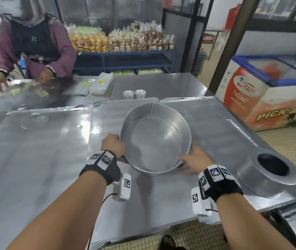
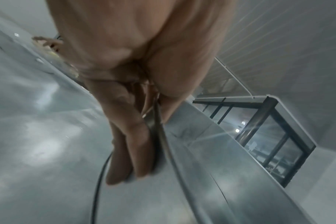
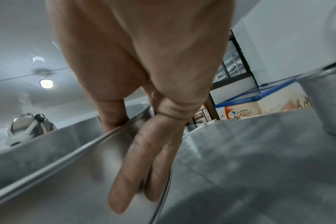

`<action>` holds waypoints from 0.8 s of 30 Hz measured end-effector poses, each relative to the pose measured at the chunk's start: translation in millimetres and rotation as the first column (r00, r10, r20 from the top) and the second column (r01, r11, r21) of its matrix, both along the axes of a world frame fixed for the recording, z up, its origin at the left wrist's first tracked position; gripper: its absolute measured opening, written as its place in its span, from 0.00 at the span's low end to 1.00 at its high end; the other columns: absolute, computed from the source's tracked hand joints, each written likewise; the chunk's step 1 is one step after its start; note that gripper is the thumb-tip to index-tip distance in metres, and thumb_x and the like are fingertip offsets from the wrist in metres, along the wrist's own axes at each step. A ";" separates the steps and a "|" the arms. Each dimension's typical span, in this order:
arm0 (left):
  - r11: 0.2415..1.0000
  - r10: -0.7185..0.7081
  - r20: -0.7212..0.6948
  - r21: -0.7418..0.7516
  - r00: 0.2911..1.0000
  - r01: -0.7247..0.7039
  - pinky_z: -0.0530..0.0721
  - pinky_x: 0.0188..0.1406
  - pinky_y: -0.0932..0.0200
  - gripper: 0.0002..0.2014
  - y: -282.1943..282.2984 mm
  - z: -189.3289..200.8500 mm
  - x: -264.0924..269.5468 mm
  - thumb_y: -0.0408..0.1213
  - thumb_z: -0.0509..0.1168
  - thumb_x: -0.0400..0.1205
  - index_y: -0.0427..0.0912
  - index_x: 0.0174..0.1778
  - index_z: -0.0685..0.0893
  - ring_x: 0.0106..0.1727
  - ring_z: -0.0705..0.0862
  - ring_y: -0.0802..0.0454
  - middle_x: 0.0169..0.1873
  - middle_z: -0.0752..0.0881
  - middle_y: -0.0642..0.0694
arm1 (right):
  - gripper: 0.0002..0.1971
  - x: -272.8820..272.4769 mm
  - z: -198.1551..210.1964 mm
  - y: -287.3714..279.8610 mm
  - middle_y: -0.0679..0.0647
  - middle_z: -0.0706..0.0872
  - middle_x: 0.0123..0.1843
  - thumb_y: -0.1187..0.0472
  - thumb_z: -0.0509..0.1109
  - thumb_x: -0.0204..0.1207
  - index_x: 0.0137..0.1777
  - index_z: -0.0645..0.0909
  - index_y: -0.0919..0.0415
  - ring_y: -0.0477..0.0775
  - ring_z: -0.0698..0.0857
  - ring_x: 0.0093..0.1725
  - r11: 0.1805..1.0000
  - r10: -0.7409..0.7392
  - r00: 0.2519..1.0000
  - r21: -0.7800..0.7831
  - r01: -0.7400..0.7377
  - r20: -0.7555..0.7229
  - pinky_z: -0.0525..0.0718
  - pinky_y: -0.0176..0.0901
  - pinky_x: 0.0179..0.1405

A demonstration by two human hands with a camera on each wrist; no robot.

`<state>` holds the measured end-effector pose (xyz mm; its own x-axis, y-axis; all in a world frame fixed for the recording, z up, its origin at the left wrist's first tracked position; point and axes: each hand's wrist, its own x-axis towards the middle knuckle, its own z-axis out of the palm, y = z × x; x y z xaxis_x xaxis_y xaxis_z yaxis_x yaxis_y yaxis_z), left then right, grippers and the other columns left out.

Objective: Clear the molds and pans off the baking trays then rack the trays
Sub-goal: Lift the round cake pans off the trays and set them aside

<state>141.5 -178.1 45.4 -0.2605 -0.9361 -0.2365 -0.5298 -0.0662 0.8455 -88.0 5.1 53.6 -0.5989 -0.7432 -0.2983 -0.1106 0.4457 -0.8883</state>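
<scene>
Round pan (image 1: 155, 139) lifted off the baking tray (image 1: 206, 123), tilted toward me in both hands.

My left hand (image 1: 113, 145) pinches the near-left rim, thumb inside and fingers (image 2: 125, 151) down the outer wall; my right hand (image 1: 191, 160) pinches the near-right rim the same way, thumb over the edge, fingers (image 3: 128, 174) under the wall. I judge two opposite grips keep this wide, thin pan from swinging as I carry it clear. A ring mold (image 1: 267, 175) sits at the tray's right corner on the bench (image 1: 152, 83), so that tray can't be racked yet.
</scene>
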 end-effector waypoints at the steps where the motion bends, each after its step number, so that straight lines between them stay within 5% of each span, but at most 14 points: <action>1: 1.000 0.026 -0.060 -0.014 0.998 -0.027 0.92 0.38 0.36 0.18 -6.5 -9.5 -6.2 0.33 0.57 0.61 0.42 0.40 0.90 0.35 0.91 0.31 0.40 0.90 0.34 | 0.19 -0.3 0.9 -3.2 0.61 0.90 0.50 0.73 0.74 0.68 0.57 0.79 0.59 0.64 0.92 0.39 0.999 -0.016 0.997 -0.033 0.018 0.078 0.92 0.55 0.37; 3: 0.999 0.051 -0.151 -0.010 0.987 -0.053 0.91 0.38 0.35 0.20 -11.9 -18.5 -20.3 0.32 0.59 0.61 0.54 0.40 0.91 0.36 0.91 0.30 0.38 0.91 0.37 | 0.25 -4.6 4.0 -11.6 0.63 0.88 0.54 0.75 0.74 0.67 0.62 0.77 0.57 0.71 0.91 0.42 0.993 -0.055 0.982 -0.094 0.073 0.183 0.90 0.68 0.39; 5: 0.998 0.067 -0.250 0.008 0.966 -0.067 0.91 0.36 0.36 0.21 -0.1 0.9 -33.5 0.28 0.61 0.63 0.57 0.40 0.90 0.36 0.91 0.30 0.37 0.92 0.37 | 0.28 -14.1 7.0 -21.2 0.62 0.85 0.58 0.77 0.72 0.68 0.64 0.75 0.52 0.73 0.90 0.46 0.975 -0.102 0.968 -0.172 0.144 0.230 0.89 0.69 0.37; 9: 0.990 0.133 -0.431 0.092 0.892 -0.103 0.91 0.36 0.32 0.18 -1.6 22.9 -75.2 0.24 0.65 0.69 0.52 0.42 0.91 0.36 0.91 0.29 0.42 0.91 0.34 | 0.27 -41.6 18.3 -46.5 0.59 0.85 0.60 0.80 0.72 0.70 0.61 0.77 0.50 0.70 0.89 0.52 0.923 -0.152 0.949 -0.303 0.237 0.278 0.89 0.68 0.36; 12: 0.974 0.212 -0.526 0.186 0.824 -0.132 0.90 0.38 0.30 0.18 -12.5 34.0 -115.2 0.21 0.65 0.72 0.48 0.45 0.90 0.41 0.91 0.26 0.42 0.91 0.33 | 0.23 -68.8 24.4 -70.5 0.66 0.86 0.61 0.79 0.72 0.71 0.57 0.79 0.51 0.73 0.89 0.51 0.892 -0.141 0.915 -0.352 0.283 0.377 0.89 0.69 0.40; 18: 0.914 0.334 -0.685 0.402 0.647 -0.046 0.92 0.41 0.35 0.19 -36.6 59.8 -205.2 0.13 0.57 0.79 0.33 0.62 0.79 0.49 0.90 0.25 0.43 0.80 0.34 | 0.27 -120.5 44.3 -128.6 0.68 0.88 0.58 0.80 0.69 0.74 0.70 0.75 0.59 0.69 0.92 0.47 0.836 -0.065 0.874 -0.451 0.311 0.482 0.91 0.57 0.43; 24: 0.897 0.369 -0.725 0.441 0.582 -0.020 0.92 0.38 0.38 0.14 -101.9 60.8 -295.2 0.12 0.57 0.81 0.32 0.56 0.76 0.45 0.85 0.30 0.43 0.76 0.35 | 0.23 -207.7 55.6 -208.2 0.72 0.86 0.58 0.81 0.66 0.73 0.66 0.77 0.64 0.71 0.91 0.45 0.835 -0.063 0.888 -0.464 0.296 0.455 0.90 0.56 0.38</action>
<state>-153.7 -279.9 106.2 -0.3254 -0.8787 -0.3491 0.3799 -0.4596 0.8028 -295.7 -203.1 109.3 -0.6477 -0.7461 -0.1540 0.3451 -0.1072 -0.9324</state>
